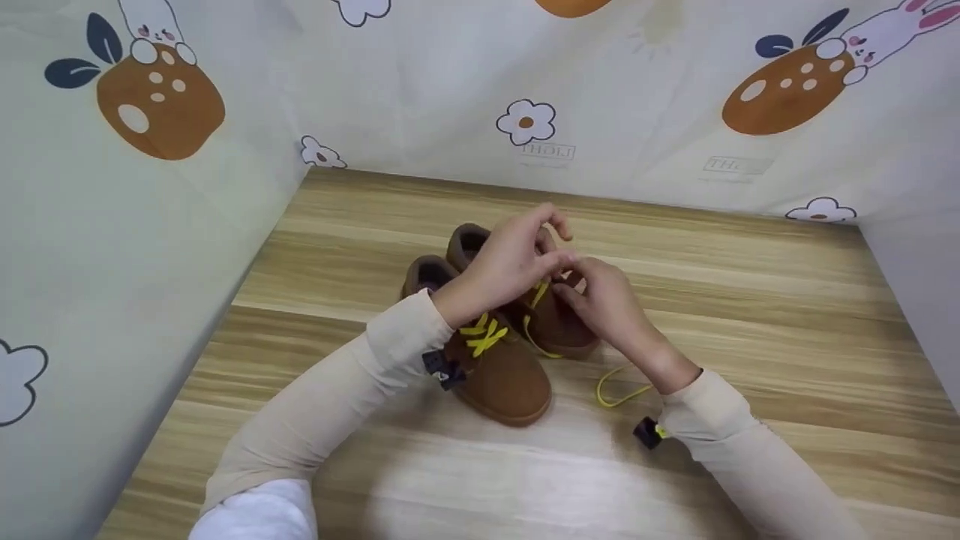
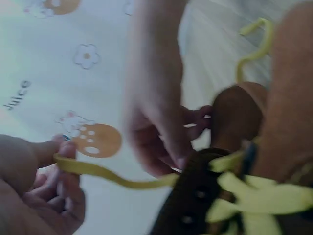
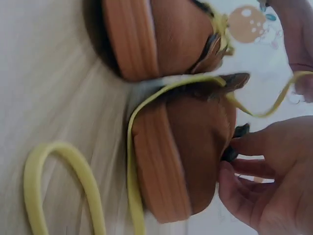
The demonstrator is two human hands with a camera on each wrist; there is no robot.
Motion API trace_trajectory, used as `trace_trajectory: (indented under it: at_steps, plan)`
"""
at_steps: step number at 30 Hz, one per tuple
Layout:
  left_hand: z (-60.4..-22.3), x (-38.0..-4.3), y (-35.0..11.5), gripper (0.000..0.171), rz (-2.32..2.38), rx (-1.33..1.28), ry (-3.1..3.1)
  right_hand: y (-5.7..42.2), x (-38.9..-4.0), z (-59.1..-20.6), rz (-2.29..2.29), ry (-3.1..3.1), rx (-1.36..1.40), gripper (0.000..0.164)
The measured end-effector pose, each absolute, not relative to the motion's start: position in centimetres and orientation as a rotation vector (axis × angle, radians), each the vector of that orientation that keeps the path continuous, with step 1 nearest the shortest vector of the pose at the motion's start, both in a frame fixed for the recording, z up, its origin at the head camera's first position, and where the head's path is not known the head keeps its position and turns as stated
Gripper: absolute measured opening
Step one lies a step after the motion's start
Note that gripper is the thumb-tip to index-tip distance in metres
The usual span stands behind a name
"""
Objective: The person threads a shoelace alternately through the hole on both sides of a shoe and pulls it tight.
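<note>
A brown shoe (image 1: 559, 322) stands under both hands, with a yellow shoelace (image 3: 133, 161) running from its front and over the toe. In the left wrist view, my left hand (image 2: 46, 191) pinches a stretch of that lace between thumb and fingers, pulled away from the shoe. My right hand (image 3: 274, 178) grips the dark upper edge of the shoe's opening with thumb and fingertips. Beside it on the left sits the second brown shoe (image 1: 506, 379), its yellow lace (image 1: 484, 335) crossed over the tongue. My left forearm passes above this shoe in the head view.
The shoes stand on a wood-grain surface (image 1: 337, 247). A loose loop of yellow lace (image 1: 611, 401) lies on it below my right wrist. Patterned sheets form a back wall (image 1: 435, 97) and a left side wall (image 1: 150, 247).
</note>
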State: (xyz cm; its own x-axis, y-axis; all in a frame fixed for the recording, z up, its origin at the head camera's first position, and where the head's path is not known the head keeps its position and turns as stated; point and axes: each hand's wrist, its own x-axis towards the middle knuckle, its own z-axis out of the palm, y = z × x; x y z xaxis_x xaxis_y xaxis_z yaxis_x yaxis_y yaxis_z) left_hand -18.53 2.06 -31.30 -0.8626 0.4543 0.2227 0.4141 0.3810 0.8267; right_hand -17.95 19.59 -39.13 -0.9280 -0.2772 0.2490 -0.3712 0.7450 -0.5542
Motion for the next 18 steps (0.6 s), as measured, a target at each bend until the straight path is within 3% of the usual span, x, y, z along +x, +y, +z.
trace_trajectory:
  at_steps: [2,6,10,18]
  plan:
    - [-32.2,-19.0,2.1,0.014,1.365,0.772,2.586,19.7,-18.4,-39.3,0.889,-2.762,0.516,0.010]
    - [-33.3,-19.9,2.0,0.004,1.056,0.768,2.656,20.1,-19.3,-39.4,0.931,-2.756,0.496,0.013]
    - [-33.9,-20.4,2.3,0.013,0.814,0.785,2.741,20.8,-20.2,-39.1,1.179,-2.826,0.417,0.017]
    - [-34.7,-20.7,3.7,0.014,0.478,0.733,2.982,21.0,-20.9,-39.0,1.407,-2.902,0.334,0.021]
